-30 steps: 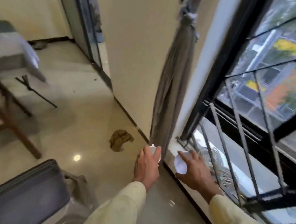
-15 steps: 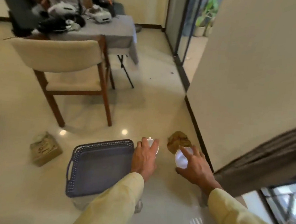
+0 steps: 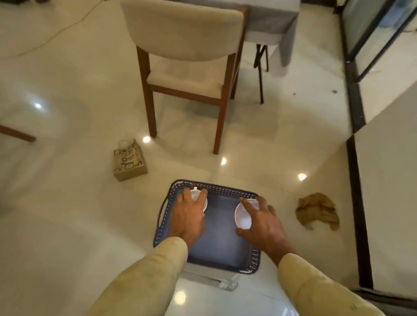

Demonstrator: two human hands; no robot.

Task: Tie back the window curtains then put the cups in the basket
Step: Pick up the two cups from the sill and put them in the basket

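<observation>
One wooden chair [image 3: 184, 58] with a cream seat stands on the pale floor [image 3: 53, 209], the largest item; behind it, one table [image 3: 271, 25] under a grey cloth. One blue perforated basket [image 3: 255, 260] sits on the floor below my hands; its bottom looks bare, though whether either cup already touches it cannot be told. One crumpled brown cloth [image 3: 317, 213] lies to the right of the basket, apart from it. One patterned paper bag [image 3: 129, 162] rests on the floor to the basket's upper left. Two white cups, one per hand, both over the basket's far half: my left hand [image 3: 188, 217] is closed over the top of the left cup [image 3: 199, 198], near the far-left corner; my right hand [image 3: 264, 224] grips the right cup [image 3: 243, 215], tilted with its opening facing left.
</observation>
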